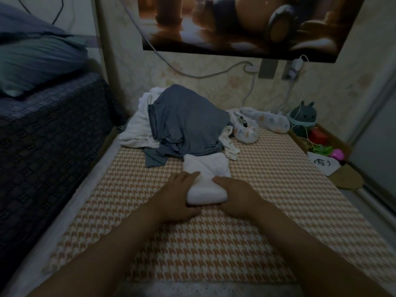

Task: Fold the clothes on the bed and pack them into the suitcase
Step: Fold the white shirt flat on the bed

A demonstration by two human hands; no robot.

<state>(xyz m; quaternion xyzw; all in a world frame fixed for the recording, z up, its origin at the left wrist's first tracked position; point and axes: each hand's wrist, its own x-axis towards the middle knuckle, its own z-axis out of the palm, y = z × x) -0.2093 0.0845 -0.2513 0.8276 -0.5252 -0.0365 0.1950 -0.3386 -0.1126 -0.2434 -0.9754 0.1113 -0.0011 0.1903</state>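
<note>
Bed point(214, 243): houndstooth cover, serving as the work surface. All clothing in view lies on its far half.

Unfolded heap: a grey-blue garment point(188, 125) is draped over crumpled white garments point(137, 129). A patterned pale garment point(265, 121) lies loose to the right of it, against the wall. None of these shows a fold.

Item in hand: a white garment point(206, 168) lies just in front of the heap. Its near end is turned over into a thick roll and its far part lies flat. The left hand point(180, 196) grips the left end of the roll, fingers on top and thumb at the near edge. The right hand point(235, 194) curls round the right end.

Progress, as judged: early. One piece is part-folded and the heap is untouched. No suitcase is in view, so no packing can be confirmed.

Surroundings: a dark-covered bed point(53, 136) with a pillow point(36, 61) adjoins on the left. A large picture point(246, 24) hangs on the wall, with cables point(192, 73) trailing beneath it. A cardboard box point(340, 181) of toys sits at the right edge.

Obstruction: the far edge of the white garment touches the heap. Rolling it further is likely to press against the grey-blue fabric.
</note>
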